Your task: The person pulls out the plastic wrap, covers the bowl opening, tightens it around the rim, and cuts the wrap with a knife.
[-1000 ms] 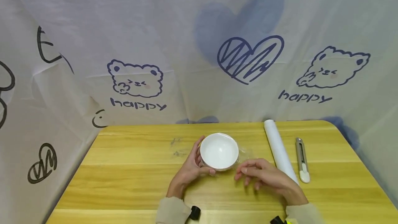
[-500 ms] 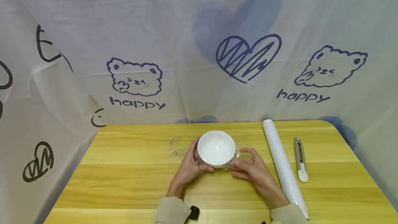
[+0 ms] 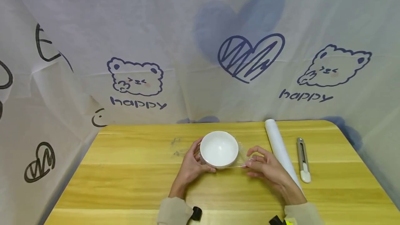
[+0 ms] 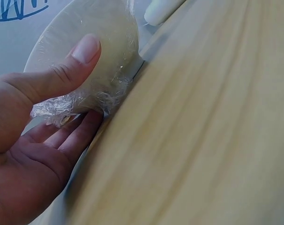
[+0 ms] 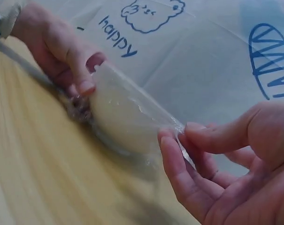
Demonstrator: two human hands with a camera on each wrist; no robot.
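A white bowl [image 3: 219,149] is held above the yellow wooden table with its mouth toward the head camera. My left hand [image 3: 190,167] grips its left side, the thumb across the front and the other fingers around behind and below. Clear plastic film [image 4: 62,105] clings crumpled to the bowl's outside in the left wrist view. On the bowl's right, my right hand [image 3: 270,171] pinches the film's loose edge between thumb and fingers. That edge [image 5: 177,129] stretches taut from bowl to fingertips in the right wrist view.
A long white roll [image 3: 279,145] lies on the table [image 3: 125,176] behind the right hand, partly hidden by it. To its right lies a grey and white utility knife [image 3: 303,160]. A printed cloth [image 3: 190,51] hangs behind the table.
The right hand came in to the bowl's right side, took hold of the film, and has drawn it out to the right. The left hand keeps its grip on the bowl.
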